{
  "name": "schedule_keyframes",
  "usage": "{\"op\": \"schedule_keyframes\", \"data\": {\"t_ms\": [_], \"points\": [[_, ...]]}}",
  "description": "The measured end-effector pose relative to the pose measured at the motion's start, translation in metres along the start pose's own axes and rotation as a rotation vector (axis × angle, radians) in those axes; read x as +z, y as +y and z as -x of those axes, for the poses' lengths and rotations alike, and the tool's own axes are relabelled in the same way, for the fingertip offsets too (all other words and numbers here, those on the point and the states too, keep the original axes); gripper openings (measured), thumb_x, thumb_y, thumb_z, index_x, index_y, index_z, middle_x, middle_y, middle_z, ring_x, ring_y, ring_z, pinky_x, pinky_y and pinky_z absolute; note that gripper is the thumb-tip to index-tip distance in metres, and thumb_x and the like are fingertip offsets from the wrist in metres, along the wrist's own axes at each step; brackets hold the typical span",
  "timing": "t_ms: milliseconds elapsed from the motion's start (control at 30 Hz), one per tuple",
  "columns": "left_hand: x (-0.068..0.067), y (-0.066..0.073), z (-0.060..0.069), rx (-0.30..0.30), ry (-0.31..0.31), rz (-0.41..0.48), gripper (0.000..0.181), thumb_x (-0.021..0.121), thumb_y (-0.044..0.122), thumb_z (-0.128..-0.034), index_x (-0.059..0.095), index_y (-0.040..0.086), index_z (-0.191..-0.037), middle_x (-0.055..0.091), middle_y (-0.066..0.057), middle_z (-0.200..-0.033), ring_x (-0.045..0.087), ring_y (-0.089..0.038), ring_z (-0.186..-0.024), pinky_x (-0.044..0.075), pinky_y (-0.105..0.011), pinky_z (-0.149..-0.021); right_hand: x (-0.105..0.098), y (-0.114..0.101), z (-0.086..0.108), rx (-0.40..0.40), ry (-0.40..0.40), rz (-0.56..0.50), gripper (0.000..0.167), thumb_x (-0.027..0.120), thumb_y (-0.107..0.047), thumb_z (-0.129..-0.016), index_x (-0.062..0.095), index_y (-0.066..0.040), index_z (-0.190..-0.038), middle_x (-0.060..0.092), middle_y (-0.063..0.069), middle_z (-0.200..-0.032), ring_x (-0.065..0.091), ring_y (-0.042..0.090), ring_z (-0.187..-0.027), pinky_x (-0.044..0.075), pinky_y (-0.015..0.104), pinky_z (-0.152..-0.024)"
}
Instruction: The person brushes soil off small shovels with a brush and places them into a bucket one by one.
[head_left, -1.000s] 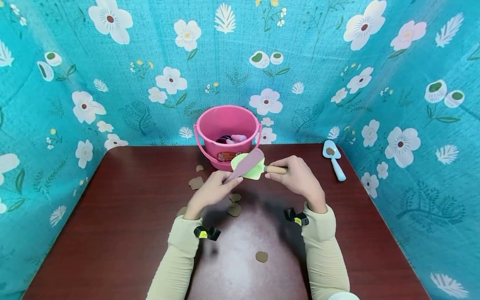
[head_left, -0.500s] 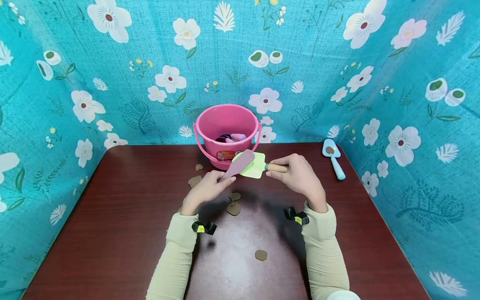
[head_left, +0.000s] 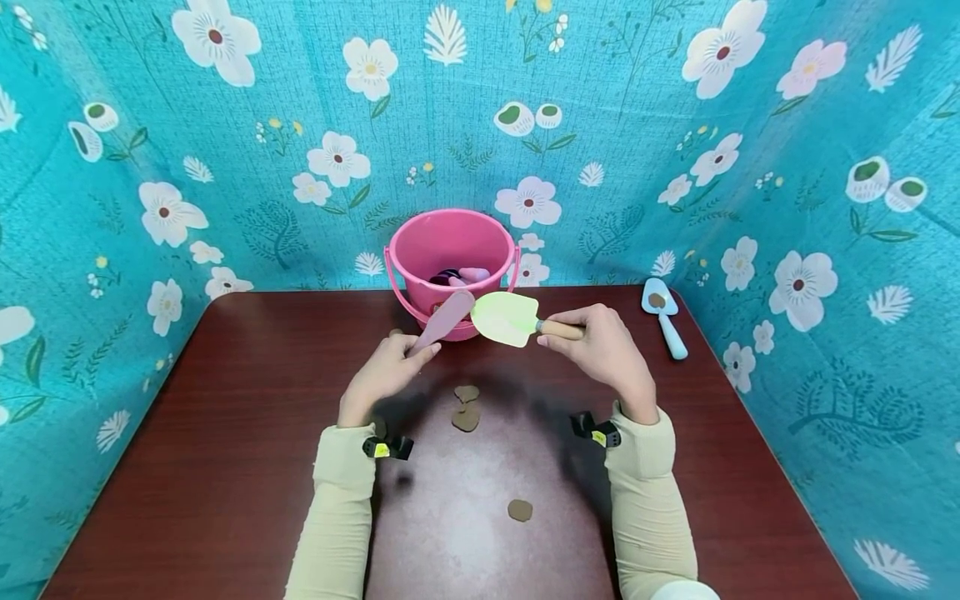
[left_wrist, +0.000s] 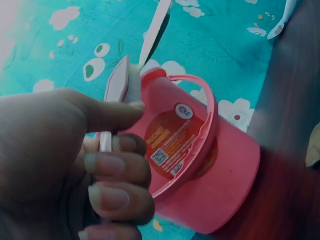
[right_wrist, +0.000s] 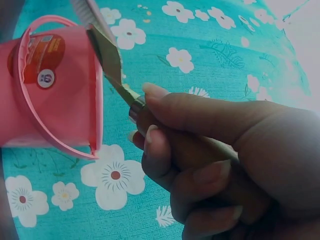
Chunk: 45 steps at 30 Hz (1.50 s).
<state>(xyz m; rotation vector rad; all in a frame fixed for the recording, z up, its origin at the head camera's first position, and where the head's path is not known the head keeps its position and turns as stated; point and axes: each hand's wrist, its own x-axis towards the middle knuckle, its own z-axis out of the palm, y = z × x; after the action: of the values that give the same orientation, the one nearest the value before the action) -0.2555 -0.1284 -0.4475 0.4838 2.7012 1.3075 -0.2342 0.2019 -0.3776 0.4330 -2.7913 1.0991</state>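
So the left hand (head_left: pixel 386 372) has its thumb and curled fingers pinching the handle of a mauve brush (head_left: pixel 444 321) (the bristles show in the left wrist view), and the right hand (head_left: pixel 603 350) has its fingers wrapped round the wooden handle of a green trowel (head_left: pixel 504 318). Both tools are up off the worktop (head_left: pixel 262 417), in front of the pink bucket (head_left: pixel 450 242), with the brush's tip right by the trowel's edge. Can't tell if they actually touch tbh. There's some pinkish and dark stuff (head_left: pixel 474 273) inside the bucket. Two brown bits (head_left: pixel 466 418) lie together on the worktop below the tools, another brown piece (head_left: pixel 520 510) is nearer the person, and a pale blue trowel (head_left: pixel 672 333) with a brown blob (head_left: pixel 657 301) on its blade sits at the far right corner
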Motion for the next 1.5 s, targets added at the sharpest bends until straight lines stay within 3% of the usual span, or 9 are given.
{"op": "schedule_keyframes", "data": {"t_ms": [100,267,500,800,967,1067,1200,1367,1500], "points": [[-0.001,0.001,0.000,0.043,-0.011,0.031,0.038,0.062,0.030,-0.1021,0.056,0.011,-0.069,0.038,0.000,-0.057,0.035,-0.016,-0.055,0.028,-0.028,-0.050,0.001,0.000,0.000,0.000,0.005,0.000,0.034,0.084,-0.025,-0.085,0.078,-0.007,-0.114,0.077,0.007,-0.101,0.069,0.019,-0.083,0.052,0.035,-0.071],[0.008,0.014,0.001,0.082,-0.031,0.079,0.039,0.063,0.035,-0.1015,0.053,0.014,-0.070,0.037,0.002,-0.059,0.036,-0.015,-0.062,0.028,-0.027,-0.052,0.005,-0.002,-0.001,-0.014,-0.008,0.003,0.033,0.084,-0.026,-0.085,0.078,-0.009,-0.113,0.078,0.005,-0.101,0.071,0.018,-0.086,0.053,0.036,-0.074],[0.028,0.030,-0.004,0.128,-0.136,0.114,0.035,0.062,0.030,-0.1019,0.056,0.008,-0.075,0.041,0.003,-0.060,0.039,-0.011,-0.055,0.033,-0.026,-0.052,0.010,-0.009,-0.002,-0.050,-0.016,-0.023,0.031,0.084,-0.025,-0.085,0.079,-0.011,-0.112,0.078,0.002,-0.097,0.070,0.015,-0.080,0.053,0.036,-0.072],[0.015,0.007,-0.006,0.071,0.016,-0.026,0.041,0.062,0.036,-0.1018,0.051,0.014,-0.069,0.038,0.003,-0.059,0.036,-0.013,-0.059,0.030,-0.028,-0.054,0.007,-0.008,0.000,-0.021,-0.024,-0.004,0.033,0.084,-0.026,-0.086,0.078,-0.010,-0.114,0.078,0.004,-0.100,0.072,0.016,-0.084,0.054,0.036,-0.074],[-0.001,-0.001,-0.001,0.058,0.029,0.024,0.038,0.061,0.031,-0.1026,0.054,0.011,-0.072,0.039,0.001,-0.058,0.035,-0.013,-0.055,0.029,-0.027,-0.051,0.004,-0.006,0.000,-0.015,-0.026,-0.029,0.034,0.083,-0.025,-0.086,0.078,-0.008,-0.115,0.078,0.006,-0.100,0.072,0.017,-0.083,0.054,0.035,-0.071],[-0.006,0.001,0.003,0.048,0.004,0.117,0.035,0.061,0.032,-0.1027,0.056,0.009,-0.076,0.041,-0.001,-0.059,0.035,-0.013,-0.052,0.029,-0.027,-0.048,0.005,-0.006,0.000,-0.015,-0.033,-0.039,0.034,0.084,-0.025,-0.086,0.078,-0.009,-0.115,0.078,0.005,-0.101,0.072,0.016,-0.085,0.054,0.035,-0.071],[-0.005,0.013,0.006,0.107,-0.046,0.200,0.039,0.062,0.032,-0.1024,0.055,0.007,-0.074,0.043,-0.003,-0.059,0.035,-0.014,-0.053,0.030,-0.027,-0.050,0.006,-0.009,0.000,-0.028,-0.035,-0.059,0.034,0.084,-0.026,-0.086,0.078,-0.009,-0.115,0.078,0.003,-0.102,0.073,0.015,-0.088,0.055,0.036,-0.074],[0.013,0.029,0.002,0.170,-0.145,0.141,0.037,0.063,0.033,-0.1018,0.054,0.012,-0.073,0.040,0.002,-0.060,0.036,-0.011,-0.055,0.032,-0.026,-0.054,0.008,-0.012,0.000,-0.056,-0.022,-0.065,0.033,0.084,-0.025,-0.085,0.078,-0.011,-0.114,0.078,0.000,-0.100,0.072,0.012,-0.085,0.055,0.036,-0.075],[0.024,0.030,-0.003,0.154,-0.196,0.081,0.034,0.061,0.031,-0.1029,0.057,0.008,-0.078,0.041,0.003,-0.062,0.039,-0.011,-0.056,0.034,-0.026,-0.055,0.009,-0.014,0.001,-0.064,-0.021,-0.017,0.028,0.083,-0.025,-0.086,0.079,-0.012,-0.111,0.077,-0.001,-0.091,0.068,0.013,-0.075,0.053,0.036,-0.070]]}}
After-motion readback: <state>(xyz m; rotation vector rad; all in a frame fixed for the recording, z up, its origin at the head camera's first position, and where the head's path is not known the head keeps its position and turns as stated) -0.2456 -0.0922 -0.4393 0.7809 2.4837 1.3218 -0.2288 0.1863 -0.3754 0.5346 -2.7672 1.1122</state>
